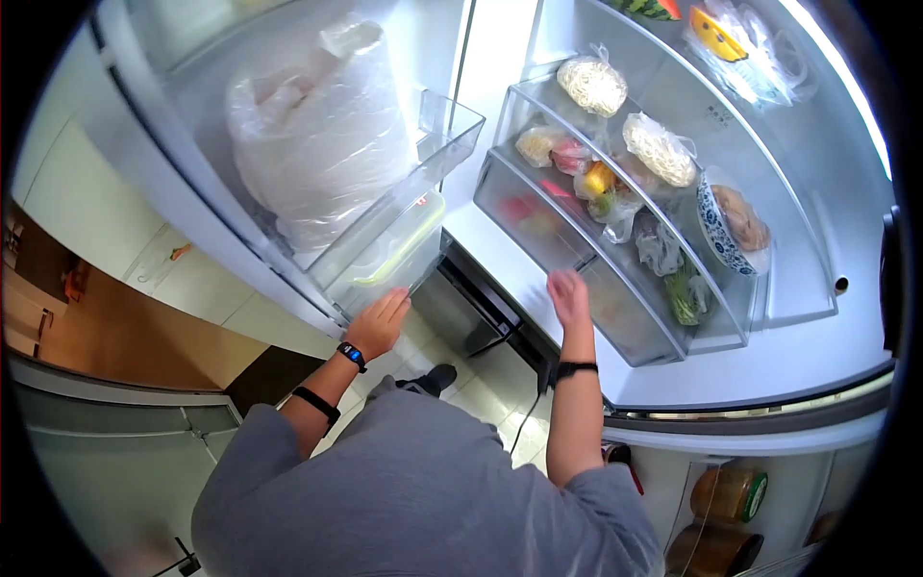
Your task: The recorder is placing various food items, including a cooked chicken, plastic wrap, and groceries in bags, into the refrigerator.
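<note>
My left hand (378,324) rests against the lower edge of the left refrigerator door, beside its clear bottom bin; whether the fingers grip it cannot be told. That bin holds a container with a light green rim (404,245). Above it, a large white plastic bag (324,144) fills the door shelf. My right hand (570,297), slightly blurred and fingers loosely curled, is in front of the clear refrigerator drawers (620,310) and seems to hold nothing. Bagged noodles (593,85), a second noodle bag (659,149) and a blue-and-white bowl (723,223) with bagged food sit on the shelf above.
Bagged fruit (597,179) and green vegetables (683,296) lie in an upper drawer. A cut yellow melon (717,34) is higher up. The right door holds jars (728,495). A black cable (526,425) hangs near the tiled floor, beside the person's shoe (440,376).
</note>
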Action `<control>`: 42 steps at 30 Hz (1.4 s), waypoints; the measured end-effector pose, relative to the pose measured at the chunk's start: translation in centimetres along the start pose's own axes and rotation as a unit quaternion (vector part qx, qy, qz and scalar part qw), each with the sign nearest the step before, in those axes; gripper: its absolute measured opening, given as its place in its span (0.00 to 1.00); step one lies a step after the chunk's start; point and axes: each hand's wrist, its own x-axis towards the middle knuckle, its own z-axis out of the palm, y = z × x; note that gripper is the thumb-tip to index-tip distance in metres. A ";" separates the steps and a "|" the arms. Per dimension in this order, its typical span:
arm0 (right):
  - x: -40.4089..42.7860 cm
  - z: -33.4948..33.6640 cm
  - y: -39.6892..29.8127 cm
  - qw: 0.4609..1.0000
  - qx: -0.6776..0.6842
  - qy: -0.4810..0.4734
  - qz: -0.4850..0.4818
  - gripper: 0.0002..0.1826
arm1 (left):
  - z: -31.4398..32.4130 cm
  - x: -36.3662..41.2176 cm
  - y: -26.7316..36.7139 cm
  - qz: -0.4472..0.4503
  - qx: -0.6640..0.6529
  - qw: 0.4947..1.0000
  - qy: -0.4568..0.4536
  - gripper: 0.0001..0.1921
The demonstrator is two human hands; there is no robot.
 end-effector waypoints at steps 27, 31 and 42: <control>-3.9 8.8 0.8 0.960 0.218 0.147 0.096 0.23 | 3.8 8.2 2.2 -0.180 -0.180 0.967 -0.006 0.25; -6.4 10.1 1.4 0.962 0.207 0.144 0.103 0.28 | 8.6 14.5 0.7 -0.278 -0.538 0.796 0.028 0.28; -9.7 12.4 0.0 0.955 0.246 0.115 0.118 0.16 | 5.8 24.6 0.4 -0.430 -0.772 0.454 0.113 0.14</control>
